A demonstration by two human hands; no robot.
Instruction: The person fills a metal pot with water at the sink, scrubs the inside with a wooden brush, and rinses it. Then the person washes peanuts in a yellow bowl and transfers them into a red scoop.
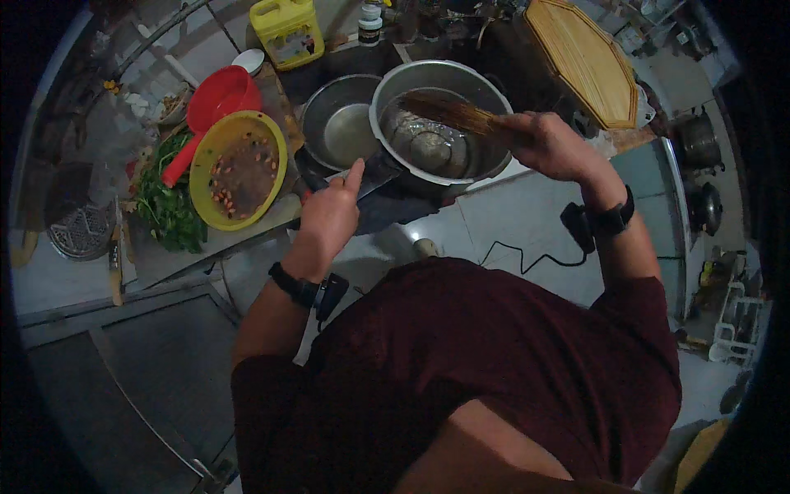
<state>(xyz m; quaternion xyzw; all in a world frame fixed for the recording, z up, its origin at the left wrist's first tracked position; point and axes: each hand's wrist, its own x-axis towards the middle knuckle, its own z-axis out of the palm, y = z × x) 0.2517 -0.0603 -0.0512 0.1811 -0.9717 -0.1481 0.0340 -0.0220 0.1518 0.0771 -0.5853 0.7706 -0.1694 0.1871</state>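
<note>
My left hand is closed around the black handle of a deep metal pot, thumb lying along it. In my right hand is a brown bristle whisk brush, its bristles reaching over the inside of the pot. Some clear liquid seems to lie at the bottom of the pot. Just left of it stands a second, shallower metal pan. A yellow bowl of cloudy liquid with reddish beans or nuts sits further left.
Leafy greens lie beside a red plastic dipper on the left. A yellow jug stands behind the pans. At the back right is an octagonal wooden board. Near the left edge are a metal grater and a knife.
</note>
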